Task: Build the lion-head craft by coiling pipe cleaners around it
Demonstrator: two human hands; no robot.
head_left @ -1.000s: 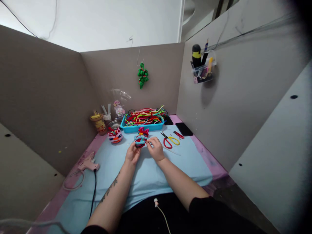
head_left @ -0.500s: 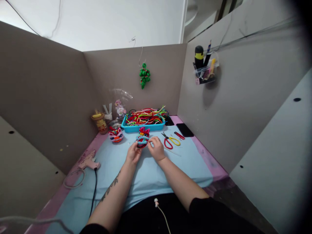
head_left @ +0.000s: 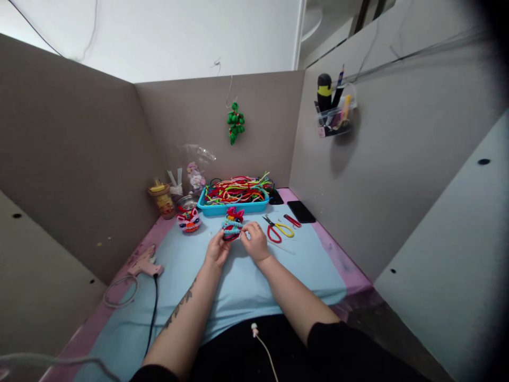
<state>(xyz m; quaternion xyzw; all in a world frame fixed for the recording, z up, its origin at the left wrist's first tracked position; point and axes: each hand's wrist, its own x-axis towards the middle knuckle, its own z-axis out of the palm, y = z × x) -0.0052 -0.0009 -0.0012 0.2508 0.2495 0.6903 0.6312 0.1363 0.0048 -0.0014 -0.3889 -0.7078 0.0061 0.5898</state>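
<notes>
Between my hands, above the blue cloth, is a small pipe-cleaner animal head (head_left: 232,228) with pink ears on top and light blue fuzzy trim in front. My left hand (head_left: 218,248) is closed on its left lower edge. The fingertips of my right hand (head_left: 254,241) pinch its right side, at the end of the light blue trim. A similar finished-looking pink and orange head (head_left: 189,220) rests on the cloth to the left. Behind the held piece stands a turquoise tray (head_left: 234,208) heaped with colourful pipe cleaners (head_left: 238,190).
Scissors (head_left: 278,229) with red and yellow handles, a red cutter (head_left: 292,220) and a black phone (head_left: 301,211) lie at right. A pink glue gun (head_left: 146,262) with its cable is at left. A drink cup (head_left: 163,200) and metal bowl (head_left: 187,203) stand back left.
The light blue trim on the held head tilts slightly differently, and its opening looks narrower. Both hands stay in nearly the same place.
</notes>
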